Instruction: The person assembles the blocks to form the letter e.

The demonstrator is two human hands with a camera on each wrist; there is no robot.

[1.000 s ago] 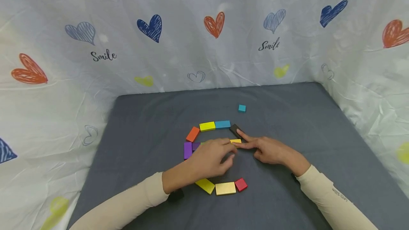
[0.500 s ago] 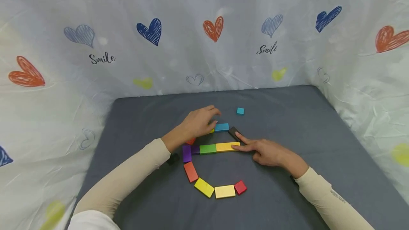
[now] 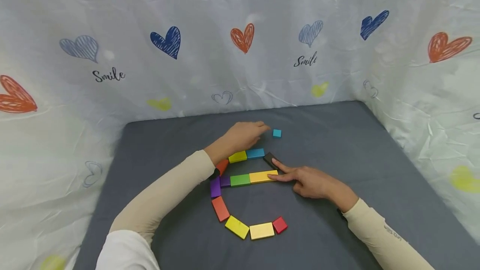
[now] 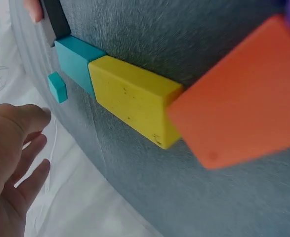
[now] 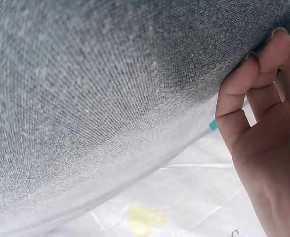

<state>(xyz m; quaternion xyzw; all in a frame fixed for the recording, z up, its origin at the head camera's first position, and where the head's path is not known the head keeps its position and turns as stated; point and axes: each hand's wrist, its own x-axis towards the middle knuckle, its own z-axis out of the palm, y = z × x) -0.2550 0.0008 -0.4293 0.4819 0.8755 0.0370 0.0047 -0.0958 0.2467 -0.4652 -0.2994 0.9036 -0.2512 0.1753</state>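
Note:
My left hand (image 3: 241, 134) reaches over the far side of the block outline, fingers relaxed, its fingertips just left of a small teal cube (image 3: 277, 133). The left wrist view shows that hand (image 4: 16, 158) holding nothing, near the teal cube (image 4: 57, 87). My right hand (image 3: 313, 182) lies low at the right of the outline. One extended finger touches the black block (image 3: 268, 159), another the end of the amber-yellow block (image 3: 258, 176). Its other fingers are bent under in the right wrist view. A blue block (image 3: 256, 153) and a yellow block (image 3: 238, 156) lie below the left hand.
An orange block (image 3: 222, 166), two purple blocks, a green block (image 3: 240, 180), a coral block (image 3: 220, 209), a lower yellow block (image 3: 237, 227), a cream block (image 3: 261, 231) and a red block (image 3: 279, 225) continue the e-shaped outline on the grey cloth (image 3: 318, 236). A white curtain (image 3: 202, 70) stands behind.
My left hand has moved from over the middle row up to the far side, then right toward the teal cube. The right hand keeps its fingers on the black and amber-yellow blocks.

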